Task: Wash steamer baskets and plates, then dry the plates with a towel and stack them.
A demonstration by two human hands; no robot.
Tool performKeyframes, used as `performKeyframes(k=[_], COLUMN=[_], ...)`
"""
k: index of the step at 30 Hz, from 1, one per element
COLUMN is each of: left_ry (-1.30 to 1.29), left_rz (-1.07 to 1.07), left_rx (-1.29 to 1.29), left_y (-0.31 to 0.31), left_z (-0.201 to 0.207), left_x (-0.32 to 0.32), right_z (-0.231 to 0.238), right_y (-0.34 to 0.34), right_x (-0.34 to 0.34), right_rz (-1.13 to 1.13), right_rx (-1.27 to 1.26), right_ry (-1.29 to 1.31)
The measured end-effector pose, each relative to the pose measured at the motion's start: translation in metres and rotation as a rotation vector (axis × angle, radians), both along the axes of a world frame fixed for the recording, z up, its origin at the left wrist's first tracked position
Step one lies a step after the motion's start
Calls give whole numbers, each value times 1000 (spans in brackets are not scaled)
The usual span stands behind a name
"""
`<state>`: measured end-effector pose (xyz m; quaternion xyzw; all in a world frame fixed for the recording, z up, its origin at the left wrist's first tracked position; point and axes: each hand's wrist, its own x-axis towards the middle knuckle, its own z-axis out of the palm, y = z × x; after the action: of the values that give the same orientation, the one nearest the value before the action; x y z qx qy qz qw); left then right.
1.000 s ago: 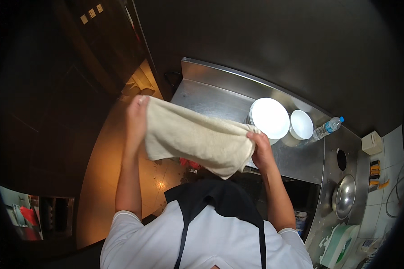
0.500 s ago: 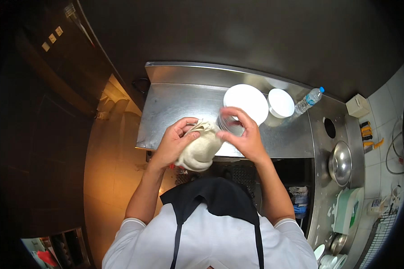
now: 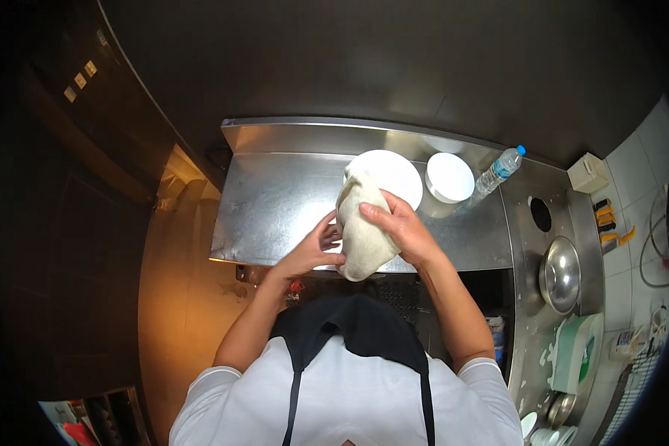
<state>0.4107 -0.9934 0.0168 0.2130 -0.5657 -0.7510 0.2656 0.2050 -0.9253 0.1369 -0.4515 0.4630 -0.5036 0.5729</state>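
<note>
A cream-coloured cloth (image 3: 364,234) hangs bunched over the front of the steel counter. My right hand (image 3: 400,227) is closed on its right side, thumb lying across the front. My left hand (image 3: 314,245) is at the cloth's left edge, fingers and thumb curved toward each other around a pale, shiny gap. What sits between them is mostly hidden by the cloth, and I cannot make it out. No clear glass shows plainly now. Just beyond my hands lies a large white plate (image 3: 398,178), partly covered by the cloth.
A white bowl (image 3: 450,178) and a clear bottle with a blue cap (image 3: 499,169) stand right of the plate on the steel counter (image 3: 275,193). Farther right are a metal bowl (image 3: 561,275), a green-and-white container (image 3: 576,349) and yellow-handled tools (image 3: 608,223) by the wall.
The clear glass that was in my right hand has gone from sight. My right hand now grips the cloth, which has moved right. My left hand has shifted to the cloth's left edge.
</note>
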Motion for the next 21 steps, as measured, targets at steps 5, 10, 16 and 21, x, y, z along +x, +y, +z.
performKeyframes(k=[5,10,16,21], left_ry=[292,24,-254,-419], left_rz=[-1,338,668,724], left_rx=[666,246,99,-213], left_y=[30,-7,-2,-23], left_z=[6,-5,-26,-51], left_x=[-22,2,-4,-61], right_z=[1,-10,-4,-43], right_y=[-1,-3,-45,-78], right_x=[-21,-79,-141,-123], right_rz=[-7,-325,-416,42], right_rx=[84,40,-265,-418], right_ry=[-374,-467,42,952])
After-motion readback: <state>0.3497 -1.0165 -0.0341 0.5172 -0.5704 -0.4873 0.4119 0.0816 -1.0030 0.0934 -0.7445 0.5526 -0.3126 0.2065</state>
